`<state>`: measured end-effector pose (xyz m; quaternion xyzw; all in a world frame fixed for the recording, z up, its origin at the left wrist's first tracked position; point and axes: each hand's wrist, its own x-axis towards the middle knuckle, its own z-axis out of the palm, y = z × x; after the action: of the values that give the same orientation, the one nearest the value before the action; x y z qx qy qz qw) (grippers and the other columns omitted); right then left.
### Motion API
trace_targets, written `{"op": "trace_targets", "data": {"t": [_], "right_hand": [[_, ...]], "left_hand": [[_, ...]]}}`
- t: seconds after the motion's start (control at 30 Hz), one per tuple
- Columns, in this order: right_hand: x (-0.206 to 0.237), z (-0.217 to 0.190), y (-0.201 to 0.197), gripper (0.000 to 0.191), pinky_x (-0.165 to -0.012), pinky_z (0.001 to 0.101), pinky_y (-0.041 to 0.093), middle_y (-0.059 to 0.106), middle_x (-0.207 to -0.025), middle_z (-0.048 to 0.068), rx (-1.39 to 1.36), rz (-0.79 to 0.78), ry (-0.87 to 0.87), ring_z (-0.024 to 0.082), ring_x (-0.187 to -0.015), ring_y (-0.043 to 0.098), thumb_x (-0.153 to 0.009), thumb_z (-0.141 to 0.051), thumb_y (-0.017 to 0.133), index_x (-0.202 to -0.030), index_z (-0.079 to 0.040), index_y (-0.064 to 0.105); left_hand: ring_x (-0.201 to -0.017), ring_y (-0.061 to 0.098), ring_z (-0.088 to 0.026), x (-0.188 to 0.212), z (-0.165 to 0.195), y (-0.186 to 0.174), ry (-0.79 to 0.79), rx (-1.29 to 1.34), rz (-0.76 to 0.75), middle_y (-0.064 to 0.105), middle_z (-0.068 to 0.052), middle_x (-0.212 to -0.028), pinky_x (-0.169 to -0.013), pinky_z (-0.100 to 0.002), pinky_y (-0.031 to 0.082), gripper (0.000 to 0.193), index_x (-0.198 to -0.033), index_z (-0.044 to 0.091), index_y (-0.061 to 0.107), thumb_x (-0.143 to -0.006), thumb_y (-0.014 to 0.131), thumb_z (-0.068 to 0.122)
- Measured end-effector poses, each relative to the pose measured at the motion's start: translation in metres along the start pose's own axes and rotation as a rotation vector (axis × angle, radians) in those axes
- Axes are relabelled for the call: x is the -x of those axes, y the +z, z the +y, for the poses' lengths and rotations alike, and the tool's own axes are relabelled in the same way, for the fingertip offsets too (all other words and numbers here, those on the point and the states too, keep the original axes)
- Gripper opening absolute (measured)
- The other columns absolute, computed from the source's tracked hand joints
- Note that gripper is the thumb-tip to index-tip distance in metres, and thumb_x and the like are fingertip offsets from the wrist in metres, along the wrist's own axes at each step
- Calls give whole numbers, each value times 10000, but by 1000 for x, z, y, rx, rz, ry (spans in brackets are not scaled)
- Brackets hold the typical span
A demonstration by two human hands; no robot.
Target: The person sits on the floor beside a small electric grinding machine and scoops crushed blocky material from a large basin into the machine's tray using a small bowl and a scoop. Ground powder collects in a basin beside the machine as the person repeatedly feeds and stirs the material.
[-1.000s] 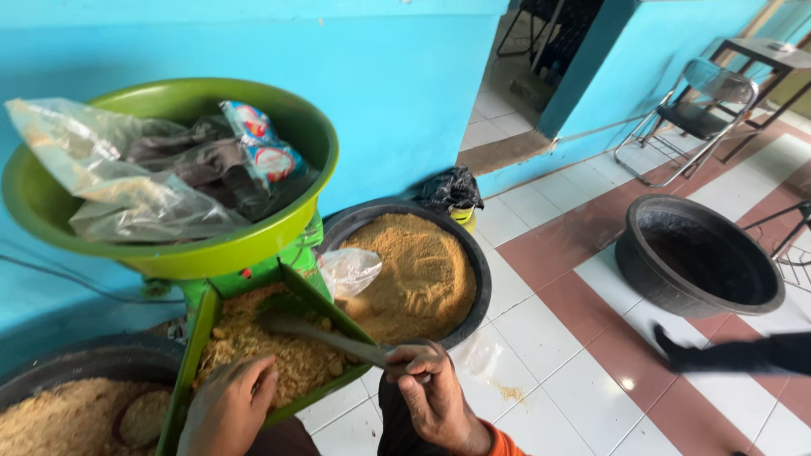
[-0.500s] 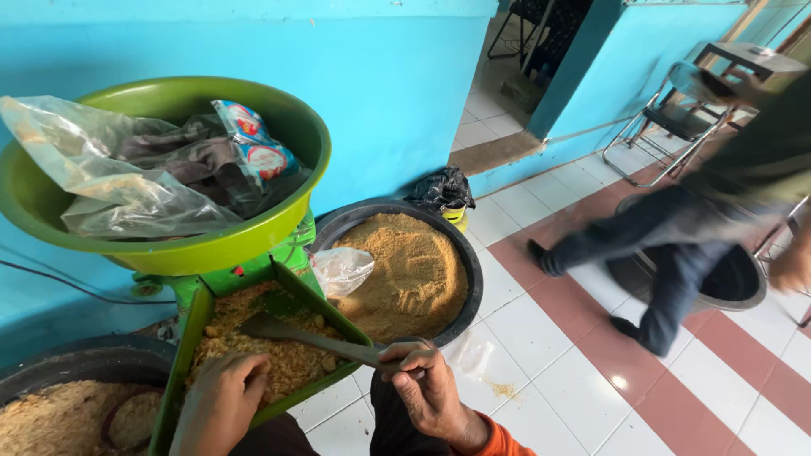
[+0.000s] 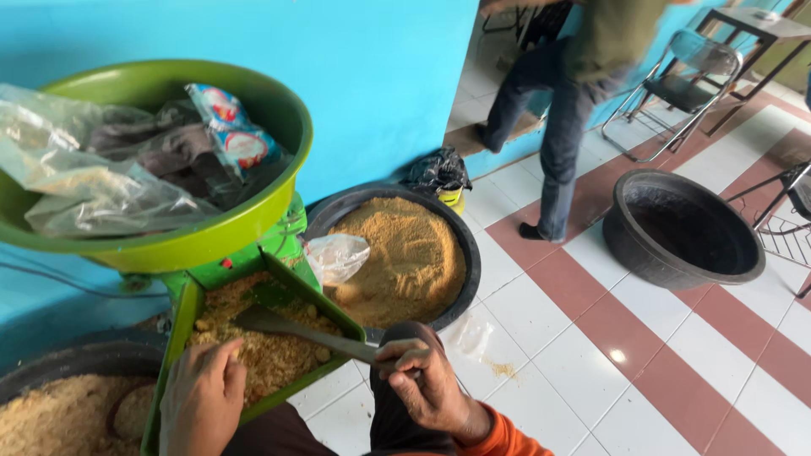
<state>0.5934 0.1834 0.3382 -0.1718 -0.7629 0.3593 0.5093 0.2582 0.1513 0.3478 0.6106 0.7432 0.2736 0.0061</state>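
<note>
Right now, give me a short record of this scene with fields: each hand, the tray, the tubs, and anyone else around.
left hand: resting on the crumbly tan meal in the green tray
right hand: grip closed on a flat metal scraper, blade in the meal
hopper: green bowl holding plastic bags
full tub: black, filled with fine tan meal
empty tub: black, on the tiled floor
other person: walking past, blurred

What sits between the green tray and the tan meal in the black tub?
In the head view, a clear plastic bag hangs between the green tray and the meal-filled black tub.
</note>
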Motion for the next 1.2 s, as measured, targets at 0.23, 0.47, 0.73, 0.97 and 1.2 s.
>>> {"op": "trace_targets", "data": {"t": [0.23,0.47,0.73,0.97,1.2], "right_hand": [[24,24,18,220,-937,348,577,602,-1304,255,-299,168,94,187,-1006,701,-1080,-77,597,-1223,-43,433],[27,23,15,288,-934,347,563,634,-1287,227,-149,105,31,210,-1035,683,-1040,-35,700,-1226,-46,479],[17,4,18,277,-880,346,591,673,-1266,222,3,79,7,212,-975,712,-1014,-34,724,-1192,-50,513],[9,-7,15,254,-784,307,572,674,-1247,203,7,82,58,159,-895,686,-994,-35,737,-1155,-43,541],[7,-10,13,223,-765,284,602,659,-1240,194,18,66,43,154,-901,725,-1028,-49,697,-1150,-40,511]], "left_hand": [[-946,730,-240,-3,-21,22,-97,26,-102,654,-74,-1123,-859,-403,591,363,-1209,244,739,-860,671,167],[-904,739,-255,-9,-31,30,-56,79,-110,655,-102,-1098,-823,-385,608,325,-1167,197,764,-851,702,150],[-1027,713,-292,-3,-10,9,43,172,-20,702,-95,-1180,-857,-405,590,331,-1126,130,754,-809,697,55],[-1089,685,-291,-4,7,-11,-32,108,-164,730,-67,-1178,-926,-413,552,280,-1149,135,752,-889,659,87],[-1082,681,-285,-1,14,-16,45,112,-99,726,-53,-1181,-912,-405,554,287,-1139,132,767,-885,643,88]]}}
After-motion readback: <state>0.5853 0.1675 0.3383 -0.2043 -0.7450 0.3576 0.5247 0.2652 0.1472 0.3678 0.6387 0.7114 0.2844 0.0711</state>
